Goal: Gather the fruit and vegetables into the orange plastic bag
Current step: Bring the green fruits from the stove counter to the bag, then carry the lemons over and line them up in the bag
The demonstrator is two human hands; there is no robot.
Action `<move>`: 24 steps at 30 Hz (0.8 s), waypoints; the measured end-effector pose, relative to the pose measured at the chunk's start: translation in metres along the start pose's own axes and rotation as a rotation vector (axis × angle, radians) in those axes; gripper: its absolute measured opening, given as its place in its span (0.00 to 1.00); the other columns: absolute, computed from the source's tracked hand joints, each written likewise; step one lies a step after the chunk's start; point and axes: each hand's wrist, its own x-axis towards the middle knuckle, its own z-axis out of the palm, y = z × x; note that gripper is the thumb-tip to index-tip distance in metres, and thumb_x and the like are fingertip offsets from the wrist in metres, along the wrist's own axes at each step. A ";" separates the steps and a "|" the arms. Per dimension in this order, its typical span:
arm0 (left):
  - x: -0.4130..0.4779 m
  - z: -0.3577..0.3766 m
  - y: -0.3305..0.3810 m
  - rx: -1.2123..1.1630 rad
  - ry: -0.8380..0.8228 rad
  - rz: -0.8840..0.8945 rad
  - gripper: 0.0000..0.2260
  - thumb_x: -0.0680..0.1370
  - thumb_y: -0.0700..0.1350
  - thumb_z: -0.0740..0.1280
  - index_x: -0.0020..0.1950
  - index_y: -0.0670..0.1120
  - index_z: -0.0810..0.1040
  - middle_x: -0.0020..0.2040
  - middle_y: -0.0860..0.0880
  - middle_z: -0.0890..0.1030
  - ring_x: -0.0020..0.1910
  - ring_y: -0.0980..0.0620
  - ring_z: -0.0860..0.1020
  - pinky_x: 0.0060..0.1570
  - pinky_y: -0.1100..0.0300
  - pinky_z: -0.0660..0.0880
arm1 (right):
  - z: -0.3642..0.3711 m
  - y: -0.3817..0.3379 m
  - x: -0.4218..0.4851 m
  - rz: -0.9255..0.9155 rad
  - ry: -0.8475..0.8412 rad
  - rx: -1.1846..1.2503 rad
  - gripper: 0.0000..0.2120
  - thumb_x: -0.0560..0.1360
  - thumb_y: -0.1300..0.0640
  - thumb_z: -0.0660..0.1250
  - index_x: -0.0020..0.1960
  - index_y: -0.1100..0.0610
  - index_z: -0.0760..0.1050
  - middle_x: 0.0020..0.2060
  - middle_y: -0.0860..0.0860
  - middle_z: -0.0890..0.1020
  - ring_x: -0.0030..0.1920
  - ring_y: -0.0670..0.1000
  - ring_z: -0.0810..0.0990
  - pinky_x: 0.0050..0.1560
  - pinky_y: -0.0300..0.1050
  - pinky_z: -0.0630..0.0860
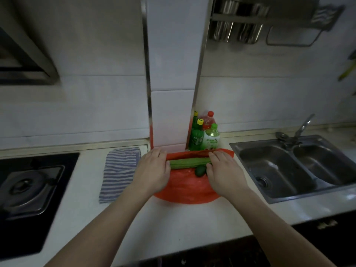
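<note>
The orange plastic bag (187,186) lies flat on the white counter, straight in front of me. Across its far part lies a long green ridged gourd (189,163), and a small dark green vegetable (200,170) sits just below it. My left hand (154,170) covers the gourd's left end, and my right hand (223,170) covers its right end. Both hands lie knuckles up over the bag, and their fingertips are hidden, so I cannot see whether they grip the gourd or the bag's edge.
A striped cloth (119,172) lies left of the bag, and beyond it a gas hob (28,191) with a pot lid. A double steel sink (300,166) is on the right. Several bottles (204,135) stand behind the bag against the tiled wall.
</note>
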 end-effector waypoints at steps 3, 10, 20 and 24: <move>-0.015 -0.021 -0.003 -0.011 0.024 -0.003 0.16 0.80 0.50 0.55 0.62 0.44 0.74 0.60 0.45 0.76 0.60 0.45 0.73 0.61 0.51 0.70 | -0.017 -0.014 -0.016 -0.005 0.033 0.026 0.22 0.80 0.49 0.52 0.69 0.57 0.69 0.65 0.53 0.74 0.67 0.53 0.69 0.69 0.48 0.64; -0.052 -0.057 -0.003 -0.058 0.064 -0.039 0.16 0.80 0.48 0.57 0.64 0.44 0.74 0.63 0.44 0.75 0.62 0.45 0.73 0.63 0.52 0.69 | -0.045 -0.031 -0.045 -0.019 0.107 0.056 0.22 0.79 0.49 0.53 0.68 0.57 0.70 0.63 0.53 0.75 0.64 0.52 0.71 0.66 0.46 0.65; -0.113 -0.083 0.012 0.034 -0.015 -0.108 0.20 0.80 0.51 0.57 0.70 0.45 0.70 0.71 0.45 0.70 0.69 0.46 0.68 0.68 0.53 0.64 | -0.053 -0.033 -0.094 -0.020 0.066 0.121 0.23 0.79 0.48 0.53 0.70 0.58 0.68 0.67 0.54 0.72 0.68 0.53 0.66 0.70 0.46 0.60; -0.149 -0.091 0.014 0.005 -0.035 -0.163 0.20 0.79 0.51 0.57 0.69 0.45 0.70 0.69 0.44 0.72 0.67 0.45 0.69 0.67 0.53 0.65 | -0.046 -0.046 -0.116 -0.047 0.013 0.194 0.24 0.79 0.48 0.52 0.70 0.58 0.67 0.68 0.54 0.71 0.69 0.53 0.65 0.70 0.47 0.60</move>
